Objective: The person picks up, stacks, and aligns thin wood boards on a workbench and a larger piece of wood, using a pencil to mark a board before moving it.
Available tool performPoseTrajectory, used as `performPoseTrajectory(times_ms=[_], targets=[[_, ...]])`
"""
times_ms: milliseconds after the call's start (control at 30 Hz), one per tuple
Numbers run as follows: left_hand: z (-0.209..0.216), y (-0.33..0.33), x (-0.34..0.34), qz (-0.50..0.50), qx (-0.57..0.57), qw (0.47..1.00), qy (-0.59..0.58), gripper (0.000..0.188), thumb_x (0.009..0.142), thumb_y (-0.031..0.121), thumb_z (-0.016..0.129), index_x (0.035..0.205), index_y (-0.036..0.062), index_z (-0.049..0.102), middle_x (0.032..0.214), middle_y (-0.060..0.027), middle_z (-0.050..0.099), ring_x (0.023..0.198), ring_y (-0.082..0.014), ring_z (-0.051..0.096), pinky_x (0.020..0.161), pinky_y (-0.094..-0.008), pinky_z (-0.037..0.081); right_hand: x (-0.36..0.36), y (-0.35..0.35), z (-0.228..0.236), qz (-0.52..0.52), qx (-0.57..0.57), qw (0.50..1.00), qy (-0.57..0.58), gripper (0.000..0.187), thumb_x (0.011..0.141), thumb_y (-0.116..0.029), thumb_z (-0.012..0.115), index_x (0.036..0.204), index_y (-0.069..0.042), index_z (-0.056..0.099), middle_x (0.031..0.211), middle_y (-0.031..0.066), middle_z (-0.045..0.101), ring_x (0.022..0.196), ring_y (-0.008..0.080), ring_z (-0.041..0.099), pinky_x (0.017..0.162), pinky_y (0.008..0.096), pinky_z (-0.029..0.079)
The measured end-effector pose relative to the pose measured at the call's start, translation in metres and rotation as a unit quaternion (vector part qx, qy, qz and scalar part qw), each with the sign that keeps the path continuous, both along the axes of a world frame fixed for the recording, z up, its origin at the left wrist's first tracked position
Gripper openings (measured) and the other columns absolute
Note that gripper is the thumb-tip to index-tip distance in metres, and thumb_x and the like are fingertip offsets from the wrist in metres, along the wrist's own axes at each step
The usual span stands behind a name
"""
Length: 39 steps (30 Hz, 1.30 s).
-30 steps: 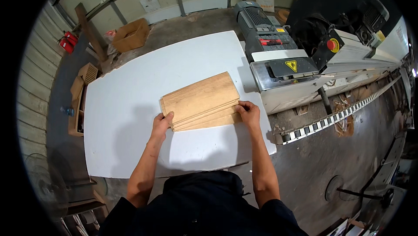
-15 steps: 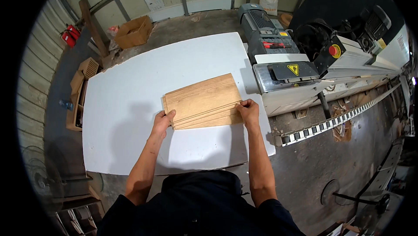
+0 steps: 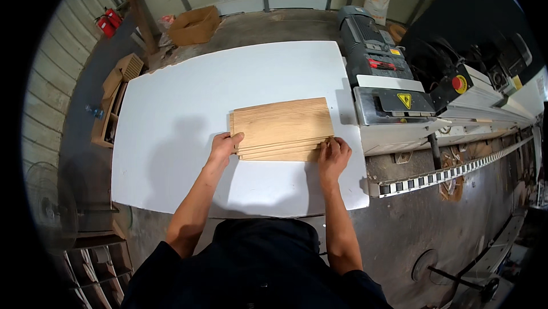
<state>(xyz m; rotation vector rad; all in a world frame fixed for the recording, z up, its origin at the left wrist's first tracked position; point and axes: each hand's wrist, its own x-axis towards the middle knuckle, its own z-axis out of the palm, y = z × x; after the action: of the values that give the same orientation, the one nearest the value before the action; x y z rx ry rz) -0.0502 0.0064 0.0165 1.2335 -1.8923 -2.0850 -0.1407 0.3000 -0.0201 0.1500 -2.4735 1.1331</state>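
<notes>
A stack of thin wood-grain boards lies on the white tabletop, their near long edges stepped out toward me like a fan. My left hand grips the stack's near left corner, thumb on the top face and the other fingers down at the side. At the near right corner, my right hand has bent fingers pressed on the board edges. Its fingertips are partly hidden, but they are closed on the boards.
Right of the table stands a machine with a grey motor and a red stop button. A white-and-black slatted rail extends from it. Beyond the table sits a cardboard box; a wooden crate is at the left.
The head view has shifted, so the scene sits differently. The boards overlap more, with a narrower strip of the lowest one showing. My right hand has slid nearer me along their right end.
</notes>
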Motion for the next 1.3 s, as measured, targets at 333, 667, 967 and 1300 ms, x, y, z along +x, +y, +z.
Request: performPoseTrajectory(times_ms=[333, 667, 967, 1300], targets=[[0.023, 0.011, -0.003, 0.035, 0.026, 0.999, -0.016, 0.035, 0.084, 0.012, 0.068, 0.107, -0.0124, 0.057, 0.096, -0.0174, 0.065, 0.083, -0.0246, 0.065, 0.077, -0.037, 0.053, 0.031, -0.013, 0.005, 0.198, 0.205, 0.952, 0.114, 0.036, 0.083, -0.012, 0.062, 0.118, -0.002, 0.059, 0.12, 0.017, 0.052, 0.116, 0.0383, 0.045, 0.1, 0.0507, 0.037], [0.015, -0.005, 0.008, 0.057, 0.09, 0.994, -0.039, 0.048, 0.086, 0.013, 0.066, 0.121, -0.0132, 0.047, 0.112, -0.022, 0.059, 0.1, -0.0291, 0.061, 0.088, -0.0417, 0.051, 0.03, -0.026, 0.009, 0.303, 0.171, 0.926, 0.144, 0.029, 0.079, -0.007, 0.064, 0.107, 0.0, 0.061, 0.112, 0.0124, 0.056, 0.107, 0.0351, 0.051, 0.097, 0.0484, 0.042], [0.014, -0.021, 0.013, 0.14, 0.141, 0.979, 0.054, 0.028, 0.088, 0.011, 0.064, 0.107, -0.006, 0.053, 0.1, -0.0139, 0.061, 0.092, -0.0218, 0.062, 0.086, -0.0367, 0.052, 0.017, -0.02, 0.008, 0.324, 0.233, 0.907, 0.133, 0.024, 0.072, -0.006, 0.06, 0.095, -0.005, 0.06, 0.102, 0.0121, 0.055, 0.092, 0.0311, 0.051, 0.082, 0.043, 0.043], [0.003, -0.032, 0.019, 0.113, 0.292, 0.946, 0.082, 0.031, 0.095, 0.013, 0.055, 0.119, -0.0068, 0.05, 0.111, -0.0145, 0.06, 0.102, -0.0244, 0.06, 0.094, -0.0381, 0.049, 0.013, 0.0, 0.034, 0.389, 0.274, 0.862, 0.174, 0.029, 0.077, -0.011, 0.056, 0.104, -0.003, 0.06, 0.111, 0.0136, 0.056, 0.102, 0.0304, 0.052, 0.092, 0.0435, 0.041]])
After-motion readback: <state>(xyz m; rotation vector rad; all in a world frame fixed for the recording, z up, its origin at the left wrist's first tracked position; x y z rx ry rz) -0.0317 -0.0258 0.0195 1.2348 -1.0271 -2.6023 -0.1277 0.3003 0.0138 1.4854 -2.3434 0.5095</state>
